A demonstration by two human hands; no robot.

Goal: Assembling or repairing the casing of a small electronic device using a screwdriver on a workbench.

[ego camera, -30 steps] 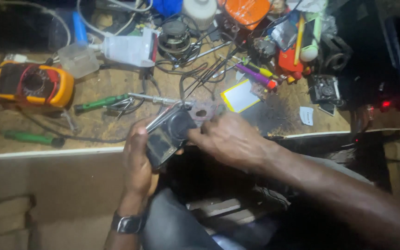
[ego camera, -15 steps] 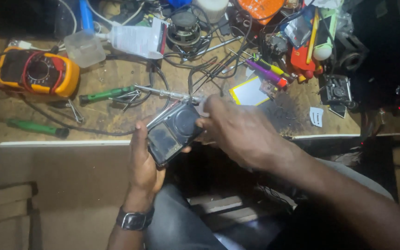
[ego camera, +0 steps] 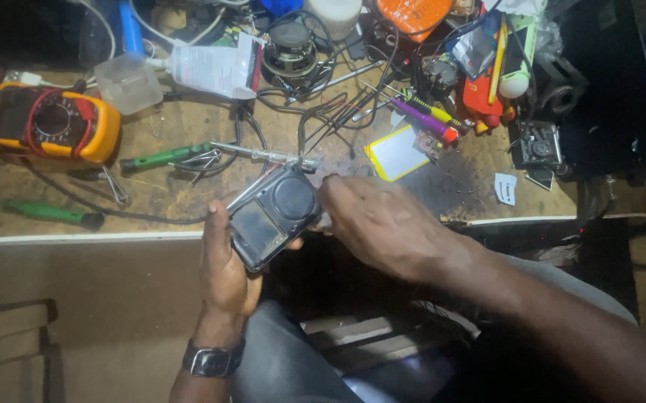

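The right hand (ego camera: pixel 383 224) hides the small black radio's (ego camera: pixel 274 216) right edge

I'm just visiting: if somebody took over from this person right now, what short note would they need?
Left hand: grip around the small black radio, held above the bench edge, its antenna pointing up-left.
Right hand: fingers at the radio's right end; what they do there is hidden.
On the bench: yellow multimeter, two green screwdrivers, a loose speaker.
Done: radio picked up.
Left: cannot tell; the case looks closed.
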